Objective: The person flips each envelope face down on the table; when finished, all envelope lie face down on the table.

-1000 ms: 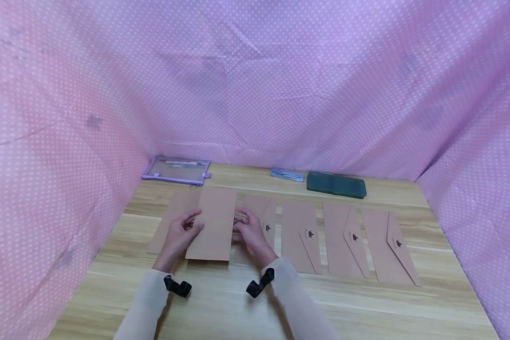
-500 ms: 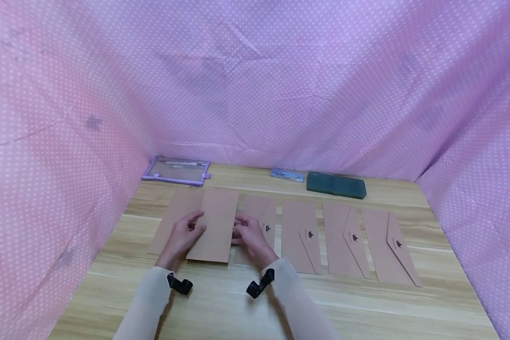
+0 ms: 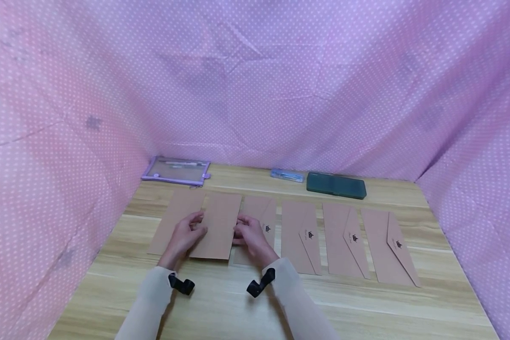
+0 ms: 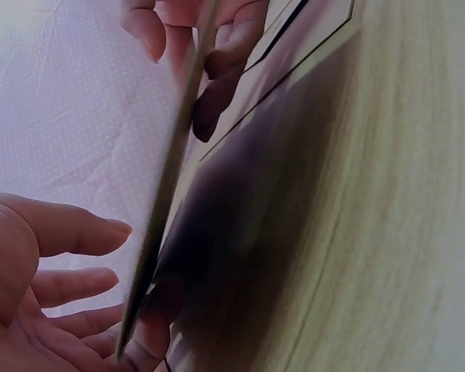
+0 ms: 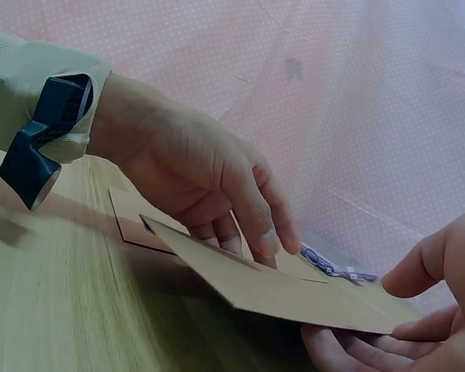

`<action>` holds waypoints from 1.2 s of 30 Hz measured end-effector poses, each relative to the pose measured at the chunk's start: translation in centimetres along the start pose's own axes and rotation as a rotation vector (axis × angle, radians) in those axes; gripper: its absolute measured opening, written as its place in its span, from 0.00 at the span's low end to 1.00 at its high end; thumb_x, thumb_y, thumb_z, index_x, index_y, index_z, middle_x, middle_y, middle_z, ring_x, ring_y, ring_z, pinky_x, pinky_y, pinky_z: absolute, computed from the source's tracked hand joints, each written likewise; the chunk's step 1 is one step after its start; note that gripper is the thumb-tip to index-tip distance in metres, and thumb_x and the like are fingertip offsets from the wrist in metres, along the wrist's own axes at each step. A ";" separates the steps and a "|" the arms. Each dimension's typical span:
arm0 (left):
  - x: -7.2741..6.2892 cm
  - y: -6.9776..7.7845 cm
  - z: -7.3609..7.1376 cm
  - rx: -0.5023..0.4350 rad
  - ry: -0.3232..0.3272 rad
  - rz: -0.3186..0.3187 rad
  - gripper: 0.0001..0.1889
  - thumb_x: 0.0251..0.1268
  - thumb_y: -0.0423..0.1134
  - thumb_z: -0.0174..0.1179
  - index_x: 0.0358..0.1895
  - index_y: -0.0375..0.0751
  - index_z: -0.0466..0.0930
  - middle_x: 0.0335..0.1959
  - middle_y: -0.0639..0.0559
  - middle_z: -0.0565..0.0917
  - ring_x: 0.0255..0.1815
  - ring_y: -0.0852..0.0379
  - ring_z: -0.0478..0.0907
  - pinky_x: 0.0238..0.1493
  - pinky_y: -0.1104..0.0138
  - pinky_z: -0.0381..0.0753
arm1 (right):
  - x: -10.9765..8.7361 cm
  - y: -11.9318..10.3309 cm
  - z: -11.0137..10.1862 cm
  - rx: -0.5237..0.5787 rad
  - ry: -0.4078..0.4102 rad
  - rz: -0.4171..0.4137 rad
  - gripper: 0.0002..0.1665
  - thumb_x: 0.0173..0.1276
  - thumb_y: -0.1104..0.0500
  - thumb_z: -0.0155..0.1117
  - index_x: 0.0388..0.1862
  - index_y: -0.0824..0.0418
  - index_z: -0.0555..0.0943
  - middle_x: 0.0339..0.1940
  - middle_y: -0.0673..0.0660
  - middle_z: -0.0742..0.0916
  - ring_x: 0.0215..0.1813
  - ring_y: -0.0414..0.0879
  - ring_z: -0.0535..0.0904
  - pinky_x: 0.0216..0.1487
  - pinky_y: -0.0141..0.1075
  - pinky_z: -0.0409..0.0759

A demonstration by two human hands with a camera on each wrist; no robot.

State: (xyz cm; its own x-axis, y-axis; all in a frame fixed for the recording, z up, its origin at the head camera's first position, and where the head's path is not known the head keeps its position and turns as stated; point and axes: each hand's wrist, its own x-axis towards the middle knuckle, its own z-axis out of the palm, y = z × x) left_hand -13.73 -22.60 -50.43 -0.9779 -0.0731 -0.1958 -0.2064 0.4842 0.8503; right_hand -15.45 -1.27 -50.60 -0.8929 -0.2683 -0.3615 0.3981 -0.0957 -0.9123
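Observation:
A plain brown paper envelope [image 3: 218, 226] is tilted just off the table between my hands, its printed side out of sight. My left hand [image 3: 186, 236] holds its left long edge, with some fingertips under the paper in the left wrist view. At the opposite edge my right hand [image 3: 251, 236] grips it, fingers beneath and thumb above in the right wrist view. Another plain brown envelope [image 3: 163, 236] lies partly under my left hand. To the right, an envelope with a crown print [image 3: 268, 215] sits partly behind my right hand.
Several crown-printed envelopes lie in a row to the right, including one at the far end [image 3: 380, 250]. At the back stand a purple-edged zip pouch [image 3: 178, 177] with pens, a small blue clear pack [image 3: 287, 175] and a dark green case [image 3: 336, 184]. Pink dotted cloth [image 3: 246, 94] encloses the table.
The envelope between my hands has come down flatter toward the table and shifted slightly right. My left hand has moved a little right with it; the right hand has barely moved.

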 end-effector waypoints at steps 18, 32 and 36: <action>-1.1 0.1 -0.4 -0.044 0.055 -0.022 0.26 0.66 0.29 0.55 0.68 0.31 0.70 0.62 0.30 0.79 0.60 0.39 0.79 0.52 0.72 0.77 | -0.8 -0.7 0.1 -0.003 -0.023 0.000 0.40 0.69 0.69 0.54 0.78 0.68 0.55 0.77 0.70 0.66 0.71 0.64 0.72 0.55 0.47 0.86; -1.5 0.5 -0.1 -0.025 0.076 -0.037 0.26 0.67 0.31 0.55 0.68 0.29 0.69 0.63 0.27 0.77 0.63 0.36 0.77 0.66 0.49 0.76 | -1.1 -0.8 0.3 0.011 -0.063 0.013 0.44 0.70 0.68 0.53 0.81 0.67 0.47 0.80 0.73 0.59 0.78 0.64 0.62 0.61 0.51 0.82; -1.7 0.6 0.1 0.001 0.091 -0.039 0.26 0.66 0.31 0.55 0.68 0.28 0.69 0.63 0.28 0.77 0.62 0.36 0.78 0.66 0.49 0.76 | -1.2 -0.7 0.4 -0.004 -0.076 0.020 0.45 0.69 0.67 0.53 0.81 0.65 0.47 0.81 0.72 0.57 0.79 0.66 0.59 0.63 0.52 0.81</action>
State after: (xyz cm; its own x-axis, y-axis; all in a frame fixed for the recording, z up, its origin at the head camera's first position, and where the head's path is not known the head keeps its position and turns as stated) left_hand -12.21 -22.13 -49.62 -0.9681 -0.1705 -0.1835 -0.2442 0.4803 0.8424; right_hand -14.56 -1.21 -49.42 -0.8660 -0.3424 -0.3645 0.4151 -0.0854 -0.9058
